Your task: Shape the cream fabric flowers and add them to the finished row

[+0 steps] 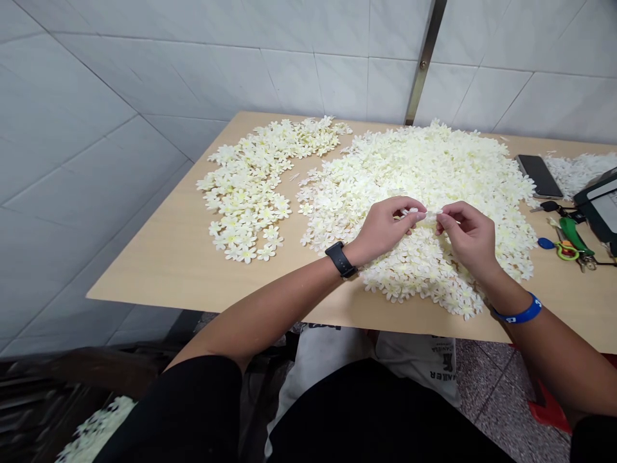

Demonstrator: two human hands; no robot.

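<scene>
My left hand [385, 225], with a black watch on its wrist, is closed in a pinch over the big pile of cream artificial flowers [424, 161]. Small white stem-like pieces [409, 211] show between its fingers. Close beside it my right hand [468, 233], wearing a blue wristband, pinches a small white piece [438, 212] at its fingertips. Whether that is a flower or a stem is too small to tell. The fingertips of both hands almost meet above the pile.
A smaller curved heap of flowers [250, 186] lies on the left of the table [159, 270]. On the right are a phone [538, 176], white stem pieces [578, 170], keys with a green holder [573, 236] and a dark box [600, 202]. Tiled wall borders the back. More flowers [99, 431] sit low left.
</scene>
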